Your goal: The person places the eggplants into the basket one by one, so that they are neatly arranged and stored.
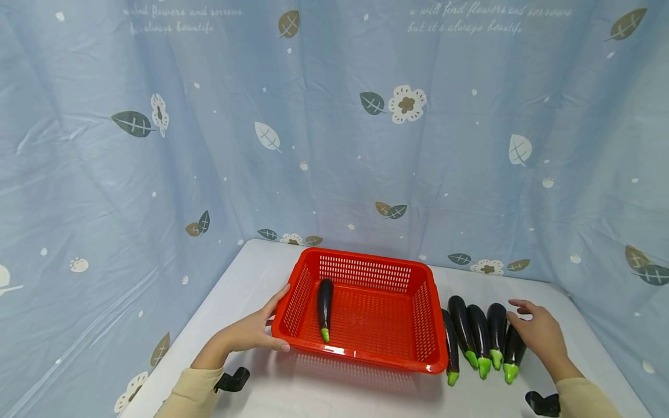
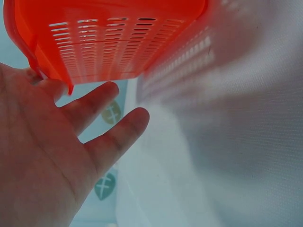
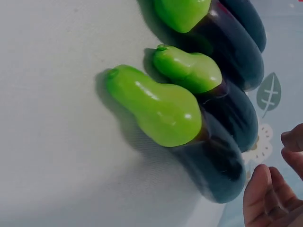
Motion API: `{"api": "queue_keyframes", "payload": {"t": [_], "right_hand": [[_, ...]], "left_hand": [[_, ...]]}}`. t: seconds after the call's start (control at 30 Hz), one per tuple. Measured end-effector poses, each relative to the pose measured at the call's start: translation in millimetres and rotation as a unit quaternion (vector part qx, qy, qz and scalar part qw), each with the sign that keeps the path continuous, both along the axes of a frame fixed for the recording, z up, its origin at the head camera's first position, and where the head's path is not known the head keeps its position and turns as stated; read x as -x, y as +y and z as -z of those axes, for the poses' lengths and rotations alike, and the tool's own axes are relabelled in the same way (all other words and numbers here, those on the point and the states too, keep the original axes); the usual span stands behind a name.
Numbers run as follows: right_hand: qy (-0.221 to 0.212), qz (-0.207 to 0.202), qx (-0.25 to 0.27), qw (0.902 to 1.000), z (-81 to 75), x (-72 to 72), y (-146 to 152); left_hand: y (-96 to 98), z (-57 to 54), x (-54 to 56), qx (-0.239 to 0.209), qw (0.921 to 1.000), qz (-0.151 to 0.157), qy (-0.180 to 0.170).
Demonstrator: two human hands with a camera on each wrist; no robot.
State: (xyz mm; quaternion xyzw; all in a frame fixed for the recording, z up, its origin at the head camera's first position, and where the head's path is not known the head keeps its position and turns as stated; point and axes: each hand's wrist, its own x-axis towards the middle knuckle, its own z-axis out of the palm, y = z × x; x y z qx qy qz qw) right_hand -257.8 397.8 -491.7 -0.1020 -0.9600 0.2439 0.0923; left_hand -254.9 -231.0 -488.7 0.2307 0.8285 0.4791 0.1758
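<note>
My left hand (image 1: 253, 331) grips the red plastic basket (image 1: 360, 355) at its left end, thumb near the front corner. In the left wrist view, two fingers (image 2: 118, 142) extend free below the rim. One dark purple eggplant (image 1: 324, 305) with a green stem end lies inside the basket, toward its left side. My right hand (image 1: 540, 334), fingers loosely bent and holding nothing, hovers beside the rightmost eggplant (image 1: 514, 351). The right wrist view shows its fingertips next to that eggplant's dark end (image 3: 218, 170); contact cannot be told.
Several more eggplants (image 1: 478, 334) lie side by side on the white table (image 1: 324, 395), right of the basket, with green ends toward me. The leftmost one (image 1: 451, 342) lies close against the basket's right wall. A blue patterned curtain (image 1: 334, 145) hangs behind and around the table.
</note>
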Motion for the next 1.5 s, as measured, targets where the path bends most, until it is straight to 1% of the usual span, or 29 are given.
{"api": "queue_keyframes", "payload": {"t": [0.1, 0.2, 0.37, 0.6, 0.77, 0.9, 1.0, 1.1, 1.23, 1.37, 1.5], "right_hand": [[-0.002, 0.018, 0.004, 0.9998, 1.0, -0.6, 1], [0.002, 0.026, 0.005, 0.9996, 3.6, -2.0, 2], [0.008, 0.029, 0.001, 0.9996, 8.5, -5.6, 6], [0.0, 0.046, 0.005, 0.9989, 14.0, -10.1, 8], [-0.001, 0.046, 0.005, 0.9989, 19.7, -13.2, 10], [-0.03, 0.066, 0.023, 0.9971, 24.5, -15.8, 12], [-0.059, 0.091, 0.041, 0.9933, 27.9, -17.1, 12], [-0.08, 0.102, 0.049, 0.9903, 31.5, -18.4, 12], [-0.089, 0.101, 0.057, 0.9893, 34.2, -19.4, 12], [-0.075, 0.088, 0.062, 0.9914, 34.7, -18.9, 12], [-0.071, 0.084, 0.071, 0.9914, 35.6, -19.2, 11]], "left_hand": [[-0.4, -0.9, -0.5, 0.003, 1.0, -0.001, 0.003], [-0.7, -2.2, -0.9, 0.009, 0.9999, -0.003, 0.006], [-0.1, -3.3, -1.1, 0.013, 0.9999, -0.002, 0.011], [0.5, -3.4, -1.3, 0.005, 0.9999, 0.0, 0.01], [0.6, -3.6, -1.4, 0.01, 0.9999, -0.001, 0.011], [0.9, -3.5, -1.1, 0.011, 0.9998, 0.001, 0.014], [1.3, -3.2, -0.9, 0.007, 0.9999, 0.004, 0.014], [1.4, -3.0, -0.7, 0.007, 0.9999, 0.005, 0.014], [1.0, -2.7, -0.6, 0.01, 0.9998, 0.003, 0.017], [0.5, -3.0, -1.3, 0.011, 0.9998, 0.002, 0.017], [0.4, -3.2, -2.4, 0.009, 0.9999, 0.002, 0.013]]}}
